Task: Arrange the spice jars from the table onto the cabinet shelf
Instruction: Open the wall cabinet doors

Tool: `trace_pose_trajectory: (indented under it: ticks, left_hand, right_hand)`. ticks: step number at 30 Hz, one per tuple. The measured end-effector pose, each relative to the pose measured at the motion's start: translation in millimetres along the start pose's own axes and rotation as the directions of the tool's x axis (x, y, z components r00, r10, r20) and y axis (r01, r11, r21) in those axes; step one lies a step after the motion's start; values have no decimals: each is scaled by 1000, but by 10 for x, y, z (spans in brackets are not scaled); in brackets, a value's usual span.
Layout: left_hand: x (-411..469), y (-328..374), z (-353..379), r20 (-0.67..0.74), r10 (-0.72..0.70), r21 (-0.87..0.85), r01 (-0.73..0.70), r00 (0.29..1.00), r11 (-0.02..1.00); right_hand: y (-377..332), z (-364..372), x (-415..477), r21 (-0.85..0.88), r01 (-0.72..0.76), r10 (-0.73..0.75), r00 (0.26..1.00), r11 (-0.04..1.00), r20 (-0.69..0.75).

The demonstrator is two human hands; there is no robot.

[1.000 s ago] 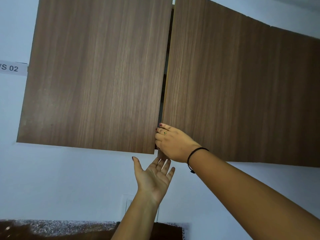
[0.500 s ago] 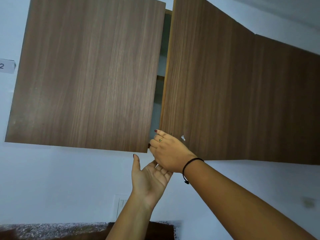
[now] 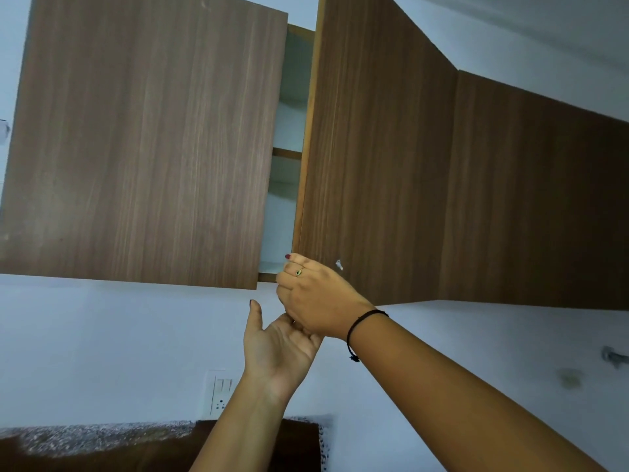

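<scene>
The right hand (image 3: 316, 298) is up at the lower left corner of the right door (image 3: 374, 165) of a wooden wall cabinet. Its fingers (image 3: 289, 267) are curled tightly round that door's left edge, with one red-nailed fingertip hooked over the edge into the gap. There is a ring (image 3: 298, 272) on one finger and a black band (image 3: 360, 321) round the wrist.

The left hand (image 3: 277, 349) is just below and nearer, palm up and spread loosely, thumb pointing straight up. It holds nothing that shows. Its fingertips run in behind the right hand, so I cannot tell whether they touch the door or the cabinet's underside.

A narrow gap stands between the right door and the left door (image 3: 146, 137). Through it the pale inside of the cabinet shows, and the front edge of the shelf (image 3: 287, 154) crosses about halfway up. Only that thin strip of the inside can be seen, so I cannot tell where the spice jars are.

On the wall below the hands is a white switch plate (image 3: 219, 393), and a speckled counter (image 3: 85, 437) runs along the near bottom left.
</scene>
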State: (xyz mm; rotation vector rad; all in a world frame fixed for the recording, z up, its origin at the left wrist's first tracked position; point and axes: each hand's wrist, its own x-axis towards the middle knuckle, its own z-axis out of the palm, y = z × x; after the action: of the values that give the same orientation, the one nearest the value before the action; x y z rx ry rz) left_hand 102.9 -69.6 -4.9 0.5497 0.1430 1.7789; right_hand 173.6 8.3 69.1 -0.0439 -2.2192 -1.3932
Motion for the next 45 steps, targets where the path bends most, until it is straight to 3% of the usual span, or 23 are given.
trace_pose_trajectory:
  ticks: [13,24,32,45]
  left_hand:
    - [-482,-515,397,3,44,105,-44,999,993]
    - [-690,-773,520,39,9,58,-11,999,998]
    - [-730,-817,408,66,4,56,-7,998,998]
    - [-738,-917,281,193,-24,114,1,981,994]
  right_hand:
    - [-25,-633,-418,7,-64,64,998,998,22]
    - [-27,-974,-756,-19,-109,109,994,994,15]
    - [-159,-891,-813,-86,-241,236,970,967,-63]
    - [-83,-750,-1097,-97,-135,120,982,986,-148]
